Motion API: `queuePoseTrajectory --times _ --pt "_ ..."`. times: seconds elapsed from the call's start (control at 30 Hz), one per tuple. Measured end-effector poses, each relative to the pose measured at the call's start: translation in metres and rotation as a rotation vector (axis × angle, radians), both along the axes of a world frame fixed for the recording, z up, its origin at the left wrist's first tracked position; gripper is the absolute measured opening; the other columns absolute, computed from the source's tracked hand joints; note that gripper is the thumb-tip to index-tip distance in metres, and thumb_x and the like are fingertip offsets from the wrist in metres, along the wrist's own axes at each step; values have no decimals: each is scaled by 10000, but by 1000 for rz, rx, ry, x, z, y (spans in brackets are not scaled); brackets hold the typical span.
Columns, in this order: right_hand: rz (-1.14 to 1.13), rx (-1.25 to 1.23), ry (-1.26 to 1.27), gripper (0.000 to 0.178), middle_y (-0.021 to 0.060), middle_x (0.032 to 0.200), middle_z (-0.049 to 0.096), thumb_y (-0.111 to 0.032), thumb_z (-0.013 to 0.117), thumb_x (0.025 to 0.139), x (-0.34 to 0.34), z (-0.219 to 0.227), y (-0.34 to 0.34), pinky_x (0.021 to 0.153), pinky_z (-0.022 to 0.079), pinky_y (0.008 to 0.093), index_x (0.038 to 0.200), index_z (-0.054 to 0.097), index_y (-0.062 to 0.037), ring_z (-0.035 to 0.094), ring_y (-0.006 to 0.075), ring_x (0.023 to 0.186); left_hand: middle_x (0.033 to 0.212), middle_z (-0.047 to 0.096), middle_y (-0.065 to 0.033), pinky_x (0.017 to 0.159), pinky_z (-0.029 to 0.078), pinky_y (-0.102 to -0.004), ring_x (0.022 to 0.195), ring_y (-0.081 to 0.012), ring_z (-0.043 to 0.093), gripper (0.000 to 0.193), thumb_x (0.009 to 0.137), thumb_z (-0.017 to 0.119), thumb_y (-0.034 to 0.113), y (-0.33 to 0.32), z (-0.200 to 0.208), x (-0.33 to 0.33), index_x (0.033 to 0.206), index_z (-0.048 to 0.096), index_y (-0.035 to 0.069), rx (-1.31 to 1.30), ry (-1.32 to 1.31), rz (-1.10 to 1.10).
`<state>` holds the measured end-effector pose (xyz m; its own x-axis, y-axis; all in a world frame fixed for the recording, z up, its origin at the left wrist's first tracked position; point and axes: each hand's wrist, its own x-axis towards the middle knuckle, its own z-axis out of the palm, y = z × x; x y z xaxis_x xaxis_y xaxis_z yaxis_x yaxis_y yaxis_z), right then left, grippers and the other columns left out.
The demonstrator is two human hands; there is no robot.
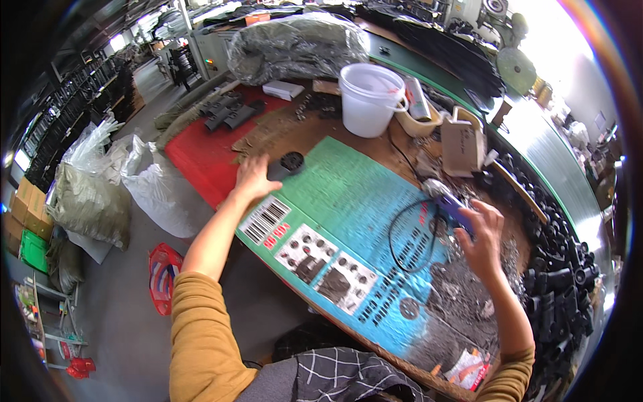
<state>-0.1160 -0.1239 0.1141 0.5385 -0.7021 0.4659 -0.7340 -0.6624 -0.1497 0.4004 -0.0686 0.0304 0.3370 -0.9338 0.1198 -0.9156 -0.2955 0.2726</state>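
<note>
My left hand [252, 179] is closed around a dark grey plastic part [291, 163] with a round, spoked end. It holds the part over the upper left of a printed green and blue cardboard sheet [335, 181]. On the right, my right hand [483, 231] is at the rear end of a purple hand-held power tool [457, 210] with a pale metallic head. Its thumb and fingers are apart, on either side of the tool's end, and look loose rather than wrapped round it. A black cable [390, 234] loops over the cardboard beside the tool.
Several dark plastic parts [231, 114] lie on a red sheet [201, 157] at the far left. Behind the cardboard stand a white bucket [368, 100] and a small carton [462, 147]. Black fittings [559, 295] are heaped along the right. White sacks [157, 187] stand on the floor at left.
</note>
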Motion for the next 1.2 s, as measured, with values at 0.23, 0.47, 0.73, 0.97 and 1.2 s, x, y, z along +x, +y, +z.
queuePoseTrajectory --times 0.23,0.47,0.73,0.97,1.2 --pt "389 231 95 449 154 1292 497 -340 706 817 196 -42 -52 1008 355 502 1176 624 -84 408 355 1239 1114 569 -193 931 445 -452 1063 -363 553 703 706 786 436 57 4 -107 1236 532 49 71 347 -256" --pt "307 443 593 948 188 1604 58 -796 329 853 292 -94 -110 1176 29 555 1554 122 -192 25 363 1484 1186 509 -223 895 475 -447 1085 -367 554 670 839 677 510 65 -10 -162 1210 467 -7 -164 588 -526" --pt "368 668 661 1074 210 1601 -24 -853 370 786 298 -113 -128 1163 4 580 1560 65 -174 -64 408 1472 1109 623 -127 695 518 -353 776 -182 638 573 872 687 356 -66 -42 239 1297 500 19 -603 203 677" --pt "386 682 657 1050 223 1596 -10 -821 411 801 297 -112 -128 1158 14 593 1557 84 -169 -50 419 1469 1385 461 -94 802 533 -395 1031 -248 631 682 933 629 333 -117 -35 256 1485 237 245 -595 1186 732" --pt "386 632 618 1007 211 1600 -3 -812 381 823 294 -114 -125 1162 25 587 1557 89 -186 -47 410 1472 1314 497 -85 829 533 -352 1096 -234 566 624 831 714 18 -134 -54 227 1381 446 141 -896 1183 585"
